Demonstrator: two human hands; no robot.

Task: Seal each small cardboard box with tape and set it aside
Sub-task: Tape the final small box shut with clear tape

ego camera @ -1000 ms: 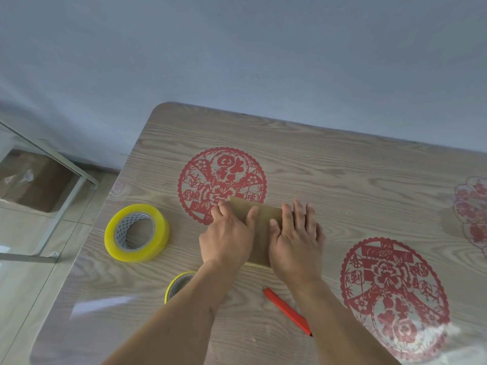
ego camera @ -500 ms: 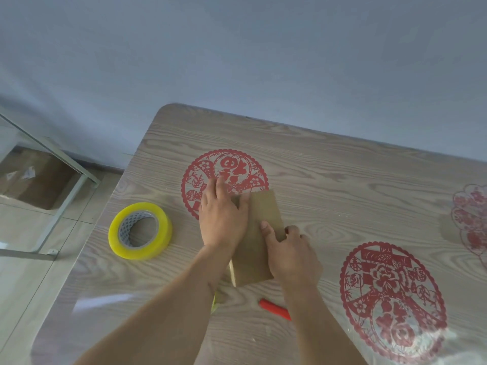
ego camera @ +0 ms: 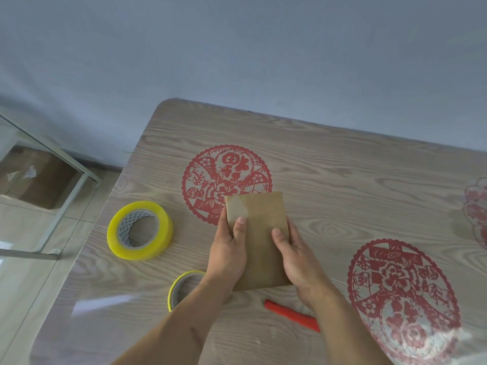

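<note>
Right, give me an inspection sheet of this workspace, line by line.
Surface: wood-grain table under a clear cover, red paper-cut designs on it.
Job's things: flat cardboard box held over the table, clear tape on its far left corner; yellow tape roll to its left; second roll partly hidden by the left forearm.
Clutter: red tool near the front edge.
Grippers: left hand and right hand grip the box's sides, thumbs on top.
Cables: nothing seen.
Surroundings: blue-grey wall, tiled floor, a metal frame at left.
</note>
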